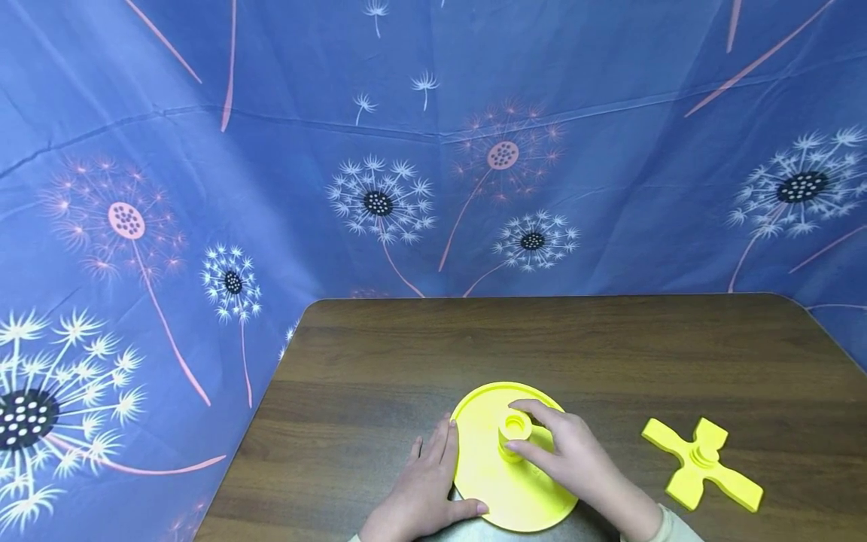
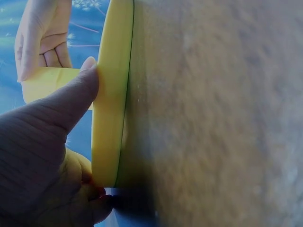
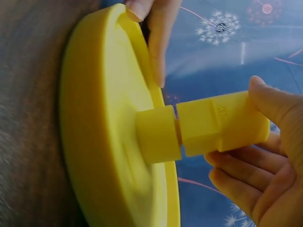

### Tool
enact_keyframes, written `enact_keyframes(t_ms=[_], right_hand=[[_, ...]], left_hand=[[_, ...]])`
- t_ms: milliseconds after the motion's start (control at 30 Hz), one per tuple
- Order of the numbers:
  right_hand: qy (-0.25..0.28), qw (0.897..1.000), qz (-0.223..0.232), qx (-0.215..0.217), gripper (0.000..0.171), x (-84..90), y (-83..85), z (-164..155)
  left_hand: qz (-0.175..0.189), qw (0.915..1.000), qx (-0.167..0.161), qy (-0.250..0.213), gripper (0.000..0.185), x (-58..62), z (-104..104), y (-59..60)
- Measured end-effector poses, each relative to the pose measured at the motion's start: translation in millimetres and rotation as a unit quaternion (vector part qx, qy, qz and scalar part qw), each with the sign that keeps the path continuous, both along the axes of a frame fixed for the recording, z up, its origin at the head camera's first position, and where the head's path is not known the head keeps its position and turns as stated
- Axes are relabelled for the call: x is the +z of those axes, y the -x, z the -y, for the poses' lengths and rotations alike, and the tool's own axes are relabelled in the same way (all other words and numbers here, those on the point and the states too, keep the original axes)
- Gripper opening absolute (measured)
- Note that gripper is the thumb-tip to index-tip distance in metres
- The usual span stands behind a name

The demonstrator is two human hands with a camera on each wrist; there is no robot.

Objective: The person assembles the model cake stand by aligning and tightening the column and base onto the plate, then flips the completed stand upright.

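Note:
A round yellow base (image 1: 504,489) with a raised rim lies flat on the table. My left hand (image 1: 424,482) holds its near-left rim, fingers along the side and thumb (image 2: 78,92) over the edge. From the base's middle rises a short round post (image 3: 156,135). On top of it, in line, stands a yellow connector piece (image 3: 225,123), part flat-sided and part round, with a narrow gap between them. My right hand (image 1: 576,452) pinches this connector near its top between thumb and fingers. In the head view its upper end shows a round hollow.
A yellow four-armed cross piece (image 1: 704,463) with a round raised centre lies on the table to the right. The brown wooden table (image 1: 379,354) ends at a blue dandelion-print cloth (image 1: 433,226) behind and at the left.

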State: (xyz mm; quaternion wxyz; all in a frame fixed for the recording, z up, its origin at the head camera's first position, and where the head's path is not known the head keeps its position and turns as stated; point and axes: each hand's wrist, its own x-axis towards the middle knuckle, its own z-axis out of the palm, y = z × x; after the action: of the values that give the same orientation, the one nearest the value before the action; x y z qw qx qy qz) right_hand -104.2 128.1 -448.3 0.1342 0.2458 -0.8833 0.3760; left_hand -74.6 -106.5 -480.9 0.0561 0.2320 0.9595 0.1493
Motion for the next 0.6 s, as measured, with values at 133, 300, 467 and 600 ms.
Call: enact_keyframes(t_ms=[133,300,467,600], right_hand=[[-0.016,0.999,0.0,-0.05,0.047,-0.8,-1.6,6.0],[-0.032,0.996,-0.011,-0.078,0.051,-1.8,-2.7,8.8],[-0.038,0.996,-0.022,-0.077,0.058,-1.1,-3.2,5.1],[-0.016,1.0,0.005,-0.016,0.058,3.5,-0.9,-0.5]], left_hand=[[0.006,1.0,0.002,-0.003,0.11,-0.2,0.5,0.5],[0.01,0.9999,0.005,-0.003,0.11,-0.2,0.4,1.0],[0.013,0.9999,0.004,-0.005,0.11,0.2,0.3,0.5],[0.011,0.9999,0.001,-0.003,0.11,0.9,0.3,0.1]])
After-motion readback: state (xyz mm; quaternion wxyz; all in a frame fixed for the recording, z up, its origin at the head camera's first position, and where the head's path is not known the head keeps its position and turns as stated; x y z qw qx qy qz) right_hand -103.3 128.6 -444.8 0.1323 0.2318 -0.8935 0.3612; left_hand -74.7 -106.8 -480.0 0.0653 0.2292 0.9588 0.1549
